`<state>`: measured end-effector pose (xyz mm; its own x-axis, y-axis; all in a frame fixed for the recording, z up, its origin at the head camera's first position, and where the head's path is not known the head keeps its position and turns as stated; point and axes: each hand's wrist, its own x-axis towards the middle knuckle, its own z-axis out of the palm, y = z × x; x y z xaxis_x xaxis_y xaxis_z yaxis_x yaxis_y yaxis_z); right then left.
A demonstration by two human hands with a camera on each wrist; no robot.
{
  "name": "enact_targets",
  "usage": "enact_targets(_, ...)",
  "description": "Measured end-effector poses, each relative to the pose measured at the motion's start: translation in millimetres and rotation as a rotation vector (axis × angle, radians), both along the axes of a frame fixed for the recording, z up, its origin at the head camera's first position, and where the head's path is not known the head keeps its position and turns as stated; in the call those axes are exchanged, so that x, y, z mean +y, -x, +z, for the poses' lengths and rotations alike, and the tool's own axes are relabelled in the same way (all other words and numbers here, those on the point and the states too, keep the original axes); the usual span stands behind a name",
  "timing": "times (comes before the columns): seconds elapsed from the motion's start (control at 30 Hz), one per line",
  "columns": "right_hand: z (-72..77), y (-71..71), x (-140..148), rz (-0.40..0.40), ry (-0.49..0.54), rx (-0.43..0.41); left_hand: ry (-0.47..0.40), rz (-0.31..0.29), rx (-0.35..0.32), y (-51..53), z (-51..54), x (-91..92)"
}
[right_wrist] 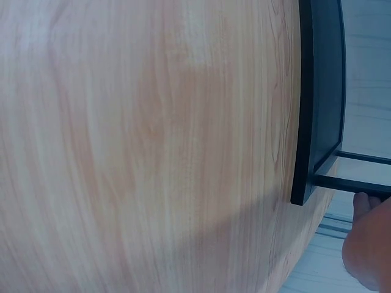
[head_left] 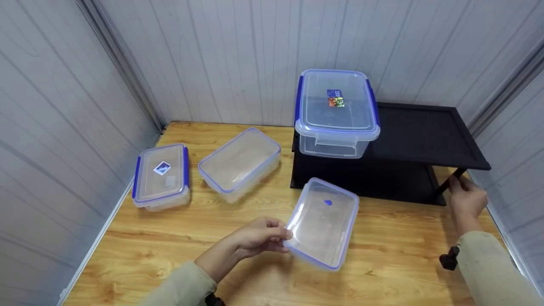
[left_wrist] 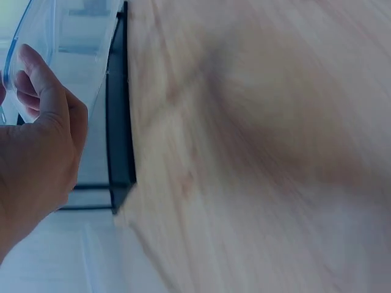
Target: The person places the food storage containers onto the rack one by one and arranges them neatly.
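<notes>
My left hand [head_left: 261, 236] pinches the near-left rim of a clear plastic food container [head_left: 325, 225], thumb on top and fingers beneath. This container has a blue rim and a small blue mark, and it is held tilted above the table. In the left wrist view, the same hand [left_wrist: 46, 131] grips the container's edge [left_wrist: 79, 36]. At the far right, my right hand [head_left: 467, 197] holds the front right post [head_left: 451, 180] of a black two-tier shelf [head_left: 425, 136]. The right wrist view shows only part of that hand [right_wrist: 369, 244], its fingertips against the post.
A lidded container [head_left: 335, 114] with blue clips stands on the shelf's upper tier, at its left end. Left of the shelf, an open container [head_left: 240, 161] and a shallower lidded one [head_left: 161, 176] sit on the wooden table [head_left: 170, 255]. Panelled walls [head_left: 221, 55] enclose the table.
</notes>
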<state>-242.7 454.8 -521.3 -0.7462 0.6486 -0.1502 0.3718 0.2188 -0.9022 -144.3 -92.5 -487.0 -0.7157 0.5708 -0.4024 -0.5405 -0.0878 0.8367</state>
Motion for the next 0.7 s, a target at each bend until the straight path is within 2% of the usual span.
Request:
enact_targets(0.23,1.7,-2.4,-3,-0.035,0.172,0.069,-0.022,-0.018,0.022,5.3,13.7,40.1)
enact_targets(0.57,-0.4,0.2,-1,0.001,-0.003,-0.003,-0.08,-0.038,0.035,9.5,38.6,89.1)
enact_targets(0.7,-1.8,0.4,-1,0.002,-0.016,0.004,-0.11,-0.044,0.041,11.3,48.0,104.8)
